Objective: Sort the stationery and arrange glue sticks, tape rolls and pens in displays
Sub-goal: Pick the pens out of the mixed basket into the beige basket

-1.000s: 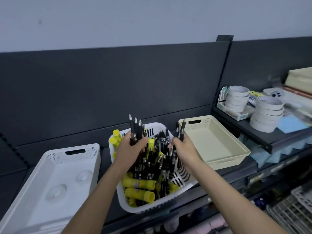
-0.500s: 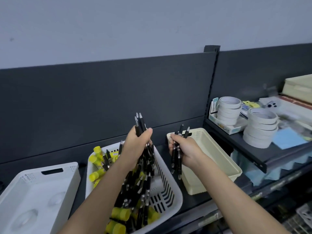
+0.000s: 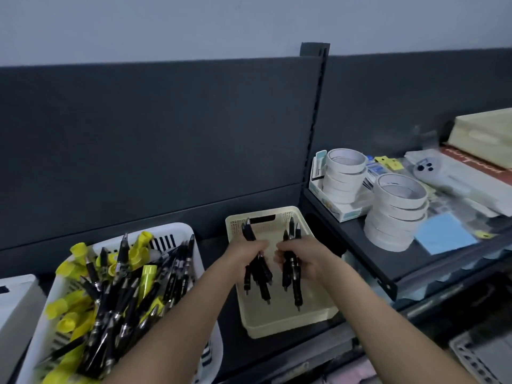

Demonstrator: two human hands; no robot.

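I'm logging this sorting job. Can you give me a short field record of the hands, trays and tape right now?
left hand: grips bunch of pens over cream tray
right hand: grips second bunch beside it
cream tray: right of white basket
white basket: pens and glue sticks mixed
tape rolls: two stacks on right shelf

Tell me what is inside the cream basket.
The cream basket shows no loose item on its visible floor. The left hand and right hand each hold a bunch of black pens over it, hiding the middle of the floor.
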